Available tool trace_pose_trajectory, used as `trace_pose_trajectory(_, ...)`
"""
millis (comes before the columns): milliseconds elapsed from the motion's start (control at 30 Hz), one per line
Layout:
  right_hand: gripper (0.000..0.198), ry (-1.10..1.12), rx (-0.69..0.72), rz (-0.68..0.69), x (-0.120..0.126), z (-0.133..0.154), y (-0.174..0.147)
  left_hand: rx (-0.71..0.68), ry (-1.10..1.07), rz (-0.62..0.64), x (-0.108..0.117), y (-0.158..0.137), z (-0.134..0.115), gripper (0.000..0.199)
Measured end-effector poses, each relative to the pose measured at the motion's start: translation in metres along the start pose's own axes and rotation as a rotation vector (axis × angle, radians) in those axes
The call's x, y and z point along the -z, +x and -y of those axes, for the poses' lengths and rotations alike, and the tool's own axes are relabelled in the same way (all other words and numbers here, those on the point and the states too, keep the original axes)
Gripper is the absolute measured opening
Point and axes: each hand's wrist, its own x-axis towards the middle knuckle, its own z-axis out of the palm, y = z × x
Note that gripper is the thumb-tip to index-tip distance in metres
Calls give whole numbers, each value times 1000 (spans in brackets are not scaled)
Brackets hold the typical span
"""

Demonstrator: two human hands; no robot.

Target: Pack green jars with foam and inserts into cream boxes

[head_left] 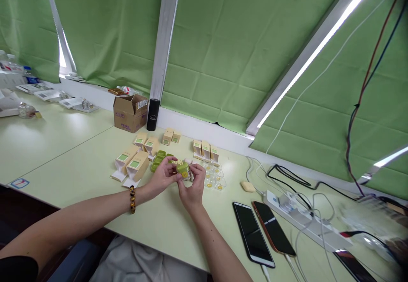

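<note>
Between my two hands is a small clear container with a green lid and a round yellow sticker (184, 169). My left hand (164, 175) grips its left side with fingers and thumb. The fingers of my right hand (193, 185) close on its right side. Just behind my left hand lie several green lids (158, 159), partly hidden by it. To the right of my right hand stand several clear containers with yellow stickers (214, 176). Open kraft-paper boxes (137, 166) lie left of my left hand, flaps toward me.
More small kraft boxes (205, 151) stand behind the containers. A cardboard carton (130, 114) and a black bottle (153, 115) are at the back. On the right are phones (253, 234), a power strip (302, 220) and loose cables. A green curtain (223, 52) hangs behind the table.
</note>
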Motion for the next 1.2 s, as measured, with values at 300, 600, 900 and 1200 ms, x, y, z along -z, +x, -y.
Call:
trace_pose_trajectory(300, 51, 225, -241, 99, 6, 9, 5, -77, 150, -88, -3, -2, -7, 50)
trace_pose_trajectory(600, 48, 317, -271, 152, 11, 8, 5, -92, 241, -57, 0, -2, -3, 47)
trace_pose_trajectory(900, 40, 310, -263, 151, 11, 8, 5, -107, 257, -56, 2, -1, -4, 43)
trace_pose_trajectory(1200, 48, 207, -210, 152, 11, 9, 5, -120, 296, -80, -1, -2, -8, 42)
